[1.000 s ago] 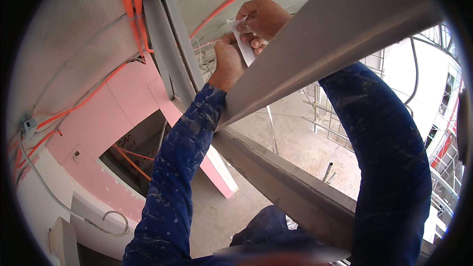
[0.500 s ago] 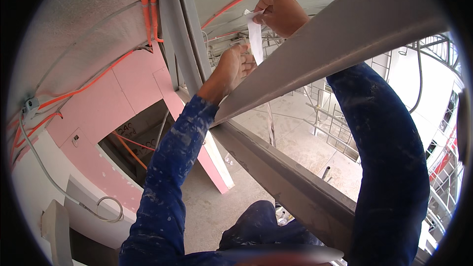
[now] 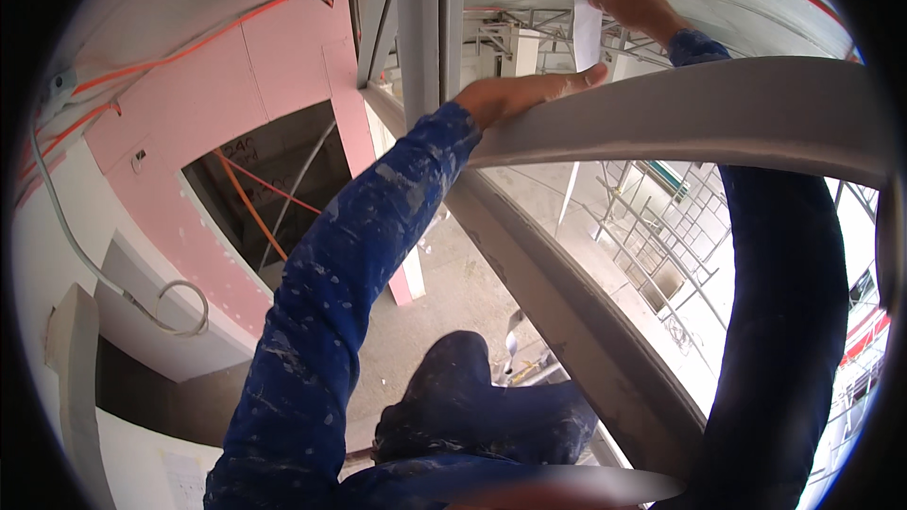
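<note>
My right hand is raised at the far right, its fingers pinching the upper end of a white strip of paper tape. The strip hangs down behind the grey steel beam, and a thin length of it shows again below. My left hand lies along the beam's upper edge, one digit stretched out toward the strip. Its other fingers are partly hidden, and I see nothing held in it. Both arms wear blue sleeves with pale splatters; the right forearm passes behind the beam.
A second grey beam slants down to the lower right. An upright steel post rises beside my left hand. Pink board wall with a dark opening stands left. Metal scaffolding lies beyond and below; orange conduit runs along the wall.
The view has shifted. My right hand has moved up and right with the strip. My left hand, earlier spread behind the beam near the strip, now lies along the beam's upper edge.
</note>
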A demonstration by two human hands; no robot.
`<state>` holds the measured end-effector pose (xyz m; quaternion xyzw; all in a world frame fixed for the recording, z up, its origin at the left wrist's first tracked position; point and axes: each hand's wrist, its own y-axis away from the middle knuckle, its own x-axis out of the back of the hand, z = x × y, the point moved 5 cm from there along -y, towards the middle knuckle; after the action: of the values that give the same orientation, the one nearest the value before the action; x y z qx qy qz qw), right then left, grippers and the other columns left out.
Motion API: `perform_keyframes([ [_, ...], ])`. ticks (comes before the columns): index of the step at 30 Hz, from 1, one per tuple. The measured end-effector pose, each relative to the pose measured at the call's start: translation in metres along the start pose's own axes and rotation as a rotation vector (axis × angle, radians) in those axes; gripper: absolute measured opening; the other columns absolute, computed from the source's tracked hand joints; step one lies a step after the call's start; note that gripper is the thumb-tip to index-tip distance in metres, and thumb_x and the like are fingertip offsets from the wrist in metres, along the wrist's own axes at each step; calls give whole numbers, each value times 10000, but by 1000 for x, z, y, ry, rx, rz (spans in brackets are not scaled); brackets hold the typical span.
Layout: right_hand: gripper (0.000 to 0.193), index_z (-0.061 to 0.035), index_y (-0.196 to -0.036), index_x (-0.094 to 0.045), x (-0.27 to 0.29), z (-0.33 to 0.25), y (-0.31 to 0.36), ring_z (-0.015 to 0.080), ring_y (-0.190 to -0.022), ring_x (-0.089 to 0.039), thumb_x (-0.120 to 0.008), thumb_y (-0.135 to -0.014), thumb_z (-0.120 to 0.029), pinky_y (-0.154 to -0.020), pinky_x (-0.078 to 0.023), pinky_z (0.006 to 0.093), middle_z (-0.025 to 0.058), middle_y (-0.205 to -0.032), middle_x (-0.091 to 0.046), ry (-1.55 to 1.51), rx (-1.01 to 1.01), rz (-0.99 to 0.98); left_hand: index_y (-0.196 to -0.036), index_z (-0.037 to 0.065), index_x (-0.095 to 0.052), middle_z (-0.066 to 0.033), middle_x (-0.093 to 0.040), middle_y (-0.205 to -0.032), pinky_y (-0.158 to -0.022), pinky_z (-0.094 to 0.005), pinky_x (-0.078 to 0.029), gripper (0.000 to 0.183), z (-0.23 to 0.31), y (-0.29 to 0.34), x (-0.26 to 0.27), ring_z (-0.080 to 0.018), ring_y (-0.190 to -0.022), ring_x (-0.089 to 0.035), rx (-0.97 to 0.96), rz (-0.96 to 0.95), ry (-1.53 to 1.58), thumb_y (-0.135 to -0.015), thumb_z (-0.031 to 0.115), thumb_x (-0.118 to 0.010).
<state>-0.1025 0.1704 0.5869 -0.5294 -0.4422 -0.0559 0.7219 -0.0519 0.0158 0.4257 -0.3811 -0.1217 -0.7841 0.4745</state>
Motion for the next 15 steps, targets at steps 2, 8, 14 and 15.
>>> perform_keyframes([
  [2, 206, 5, -1031, -746, -10, -1, -2, 280, -890, -749, -730, -883, -138, -777, -583, 407, 193, -935, -757, -62, -34, -27, -1534, 171, -505, -199, -507, -1530, -1177, -389, -340, 737, -1, -4, 9, -330, -1425, -474, -187, 37, -30, -1000, 672, -423],
  [8, 200, 2, -902, -768, -28, -6, 12, 335, -866, -749, -721, -818, -173, -815, -591, 471, 248, -868, -742, -91, 41, 48, -1303, 141, -648, -168, -726, -1229, -1015, -432, -494, 529, -24, -12, 0, -297, -1098, -709, -338, -150, -479, -1042, 544, -429],
  [14, 201, 3, -893, -768, -49, -9, 15, 359, -832, -744, -717, -809, -173, -786, -590, 462, 244, -844, -739, -101, 71, 46, -1440, 166, -532, -203, -689, -1284, -1034, -575, -439, 618, -1, -7, 4, -374, -1145, -657, -323, -8, -187, -921, 492, -611],
  [15, 201, 3, -891, -769, -52, -9, 14, 363, -827, -743, -716, -808, -173, -782, -589, 461, 243, -840, -739, -103, 73, 53, -1441, 131, -532, -214, -693, -1269, -980, -541, -468, 611, 1, -1, 4, -363, -1104, -672, -222, 29, -107, -932, 459, -615],
])
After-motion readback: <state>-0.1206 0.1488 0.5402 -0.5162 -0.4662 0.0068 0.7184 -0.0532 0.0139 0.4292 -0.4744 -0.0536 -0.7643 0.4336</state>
